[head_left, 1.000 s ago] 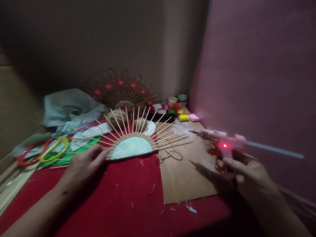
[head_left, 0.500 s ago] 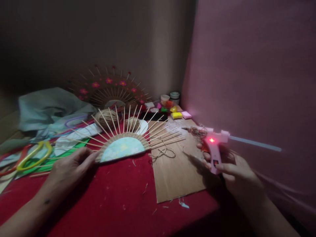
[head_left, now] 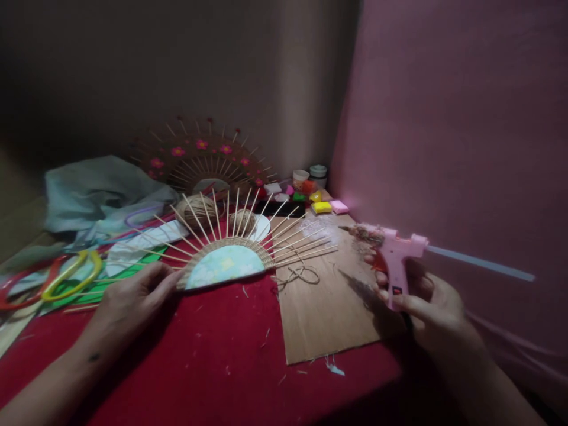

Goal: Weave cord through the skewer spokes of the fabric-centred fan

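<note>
My left hand [head_left: 135, 299] pinches the left corner of a half-round fan [head_left: 225, 264]. Pale floral cloth covers its centre, twine is woven around the curved rim, and thin wooden sticks spread outward from it. My right hand [head_left: 430, 302] grips a pink hot glue gun [head_left: 394, 260] by its handle, thumb at the switch. The gun's nozzle points left, crusted with bits of fibre, and a long clear glue stick [head_left: 483, 263] juts out of its back. A loose loop of twine [head_left: 304, 273] lies beside the fan's right end.
A cardboard sheet [head_left: 328, 325] lies on the red cloth [head_left: 222, 367]. Behind stand twine balls [head_left: 195, 212], a dark phone-like slab [head_left: 281, 208], clay packets [head_left: 321, 207] and a flowered fan [head_left: 202, 145]. Scissors with yellow and red handles [head_left: 75, 275] lie at left.
The glue gun's red light has gone dark as my thumb stays by its switch. The gun has shifted slightly right; the whole view has also drifted a little. My left hand still holds the fan.
</note>
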Demonstrator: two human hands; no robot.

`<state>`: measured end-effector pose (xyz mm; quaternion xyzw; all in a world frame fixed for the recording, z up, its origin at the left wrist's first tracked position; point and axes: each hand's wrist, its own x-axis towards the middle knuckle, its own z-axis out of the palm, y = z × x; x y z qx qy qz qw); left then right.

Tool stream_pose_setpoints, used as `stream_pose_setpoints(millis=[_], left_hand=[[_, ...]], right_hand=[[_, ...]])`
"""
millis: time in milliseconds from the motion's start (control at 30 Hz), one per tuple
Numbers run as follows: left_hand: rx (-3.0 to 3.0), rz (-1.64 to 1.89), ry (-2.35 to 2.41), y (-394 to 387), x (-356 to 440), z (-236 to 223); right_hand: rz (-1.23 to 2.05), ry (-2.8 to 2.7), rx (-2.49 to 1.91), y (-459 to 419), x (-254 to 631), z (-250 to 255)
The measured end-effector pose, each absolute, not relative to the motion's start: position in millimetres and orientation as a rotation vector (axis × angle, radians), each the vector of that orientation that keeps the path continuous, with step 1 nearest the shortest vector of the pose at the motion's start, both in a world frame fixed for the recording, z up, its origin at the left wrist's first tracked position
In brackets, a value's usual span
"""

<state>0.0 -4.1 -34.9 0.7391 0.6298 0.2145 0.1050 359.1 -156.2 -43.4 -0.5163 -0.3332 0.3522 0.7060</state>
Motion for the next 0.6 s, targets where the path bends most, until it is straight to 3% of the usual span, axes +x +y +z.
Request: stream_pose_setpoints(millis=[100, 300, 600], left_hand=[[2.169, 0.627, 1.879, -3.9, -0.7, -34.5], [2.200, 0.632, 1.899, -0.7, -5.2, -40.1], [2.292, 0.728, 1.805, 3.2, -10.5, -47.8]], right_hand=[[0.602, -0.910, -1.324, -155.9, 369.1, -49.0], [-0.099, -1.499, -1.668, -148.2, 396.7, -55.7], [-0.271, -1.969, -1.904, -131.4, 434.9, -83.5]])
